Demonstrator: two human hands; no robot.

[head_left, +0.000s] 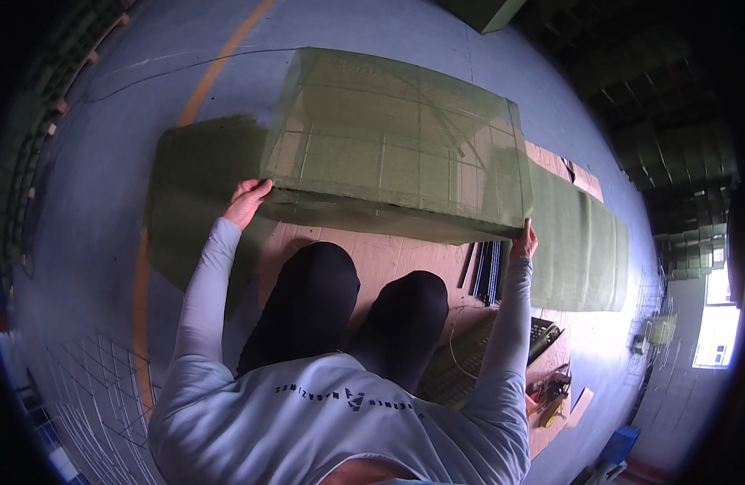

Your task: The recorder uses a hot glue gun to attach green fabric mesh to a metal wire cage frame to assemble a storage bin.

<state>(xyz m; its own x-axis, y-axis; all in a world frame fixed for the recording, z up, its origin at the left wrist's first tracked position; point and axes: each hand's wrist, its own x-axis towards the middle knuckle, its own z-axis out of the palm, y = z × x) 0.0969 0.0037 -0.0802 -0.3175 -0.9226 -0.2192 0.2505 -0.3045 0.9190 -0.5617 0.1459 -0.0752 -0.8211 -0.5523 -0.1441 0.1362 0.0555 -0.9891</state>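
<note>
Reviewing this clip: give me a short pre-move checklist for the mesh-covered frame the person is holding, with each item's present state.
1. Left hand grips the near left corner of the green mesh box: ok.
2. Right hand holds the near right corner: ok.
3. Mesh lies smooth over the wire frame's top, no visible tear: ok.
4. Far edge of the box seated flat on the floor: cannot tell.
5. Loose green fabric strip kept out from under the box: not ok, it runs beneath.
6. Dark rods by the right knee out of the way: ok, apart from the box.
</note>
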